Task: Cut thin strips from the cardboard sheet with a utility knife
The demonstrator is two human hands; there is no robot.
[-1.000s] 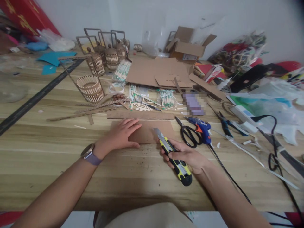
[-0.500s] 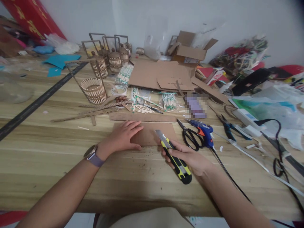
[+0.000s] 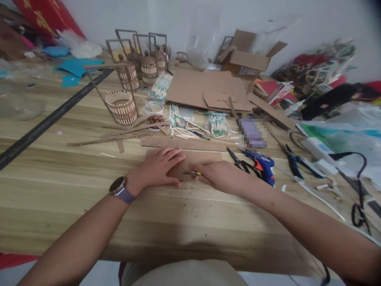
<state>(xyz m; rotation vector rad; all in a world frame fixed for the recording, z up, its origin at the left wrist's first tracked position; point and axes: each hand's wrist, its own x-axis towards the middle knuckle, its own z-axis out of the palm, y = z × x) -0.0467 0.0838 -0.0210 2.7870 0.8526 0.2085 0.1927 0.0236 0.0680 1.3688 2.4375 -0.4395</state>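
My left hand (image 3: 162,167) lies flat with fingers spread on a small brown cardboard piece (image 3: 205,157), pressing its left part against the table. My right hand (image 3: 220,176) is closed around a yellow and black utility knife (image 3: 195,173). Only the blade and a bit of yellow body show; the rest is hidden by the hand. The blade points left, over the cardboard close to its near edge; I cannot tell whether it touches. Just beyond the piece lies a narrow cardboard strip (image 3: 184,143).
Scissors (image 3: 238,159), a blue glue gun (image 3: 264,165) and pliers (image 3: 294,163) lie to the right. Behind are matchsticks (image 3: 186,133), a tape roll (image 3: 153,107), a handled basket (image 3: 120,107) and large cardboard (image 3: 190,87). A black bar (image 3: 56,115) crosses the left.
My right hand has turned over and moved the knife from a raised, upward-slanting pose to low over the cardboard, blade pointing left. My left hand stays on the cardboard. The view has shifted slightly.
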